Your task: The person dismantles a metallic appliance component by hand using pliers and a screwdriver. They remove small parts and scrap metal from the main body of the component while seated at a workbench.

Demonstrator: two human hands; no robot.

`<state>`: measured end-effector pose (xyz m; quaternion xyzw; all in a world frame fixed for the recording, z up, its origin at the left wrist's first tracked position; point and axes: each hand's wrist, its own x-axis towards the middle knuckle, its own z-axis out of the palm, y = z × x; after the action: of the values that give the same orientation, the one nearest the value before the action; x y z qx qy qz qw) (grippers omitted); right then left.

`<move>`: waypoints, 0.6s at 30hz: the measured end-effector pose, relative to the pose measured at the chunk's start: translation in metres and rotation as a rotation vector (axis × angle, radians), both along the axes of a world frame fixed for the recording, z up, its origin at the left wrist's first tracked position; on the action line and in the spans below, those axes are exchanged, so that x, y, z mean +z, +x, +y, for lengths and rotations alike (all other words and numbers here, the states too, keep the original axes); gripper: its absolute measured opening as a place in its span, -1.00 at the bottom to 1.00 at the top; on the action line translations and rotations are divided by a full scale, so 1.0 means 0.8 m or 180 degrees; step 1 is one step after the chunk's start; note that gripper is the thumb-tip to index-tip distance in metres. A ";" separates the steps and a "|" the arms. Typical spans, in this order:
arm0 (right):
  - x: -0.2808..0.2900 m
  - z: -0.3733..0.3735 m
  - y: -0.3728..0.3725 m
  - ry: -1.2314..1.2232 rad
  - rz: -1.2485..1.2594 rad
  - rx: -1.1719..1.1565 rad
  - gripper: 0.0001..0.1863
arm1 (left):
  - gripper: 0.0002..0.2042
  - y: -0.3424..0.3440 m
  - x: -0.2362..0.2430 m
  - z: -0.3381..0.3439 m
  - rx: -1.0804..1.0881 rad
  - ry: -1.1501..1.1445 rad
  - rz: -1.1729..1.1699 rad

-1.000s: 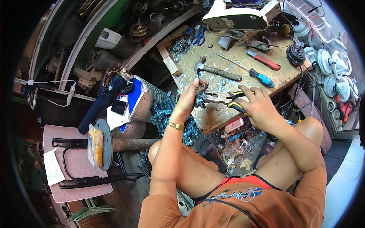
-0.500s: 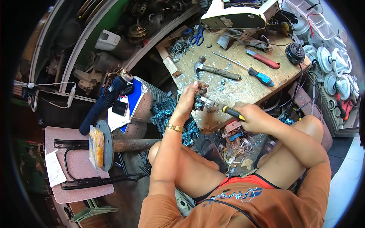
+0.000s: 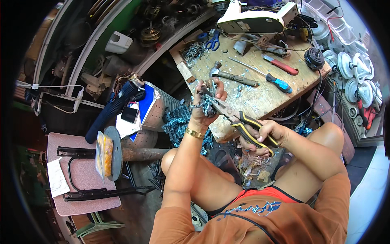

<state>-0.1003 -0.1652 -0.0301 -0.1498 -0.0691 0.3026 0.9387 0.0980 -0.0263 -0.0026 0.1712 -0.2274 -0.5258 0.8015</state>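
At a wooden bench (image 3: 258,103), left hand (image 3: 199,116) clasping a dark part (image 3: 208,106), right hand (image 3: 274,131) gripping pliers (image 3: 230,112)

We look through the left one of two wide fisheye cameras worn side by side on the person's head. From there we face steeply down, past the brown short-sleeved shirt (image 3: 304,219) at the lower edge, onto the light wooden counter (image 3: 264,99) above the middle. We are near the steel pliers with black-and-yellow handles (image 3: 239,121), which fall just right of our centre. Our view stretches from the pink padded chair with a black frame (image 3: 87,173) at left to the white round plastic parts (image 3: 345,65) at right, and its corners are black.
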 end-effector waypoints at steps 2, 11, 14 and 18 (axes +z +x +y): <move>0.006 -0.006 -0.004 -0.0149 0.0065 -0.0107 -0.70 | -0.63 0.009 -0.004 -0.003 -0.0008 0.0001 -0.0324; 0.027 -0.051 -0.012 -0.5561 -0.2411 -0.2319 -0.75 | -0.57 0.087 -0.028 0.040 0.1006 0.0736 0.0757; 0.019 -0.041 0.001 -0.7299 -0.1782 -0.1197 -0.62 | -0.60 0.061 -0.027 0.027 0.0771 0.0602 0.1103; 0.006 -0.030 -0.006 -0.7382 -0.2015 -0.2176 -0.62 | -0.61 0.045 -0.011 0.025 0.0769 0.0730 0.1359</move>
<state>-0.1048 -0.1889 -0.0256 -0.9645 0.0579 -0.1232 0.2263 0.1342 -0.0064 -0.0115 0.1720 0.0298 -0.4729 0.8636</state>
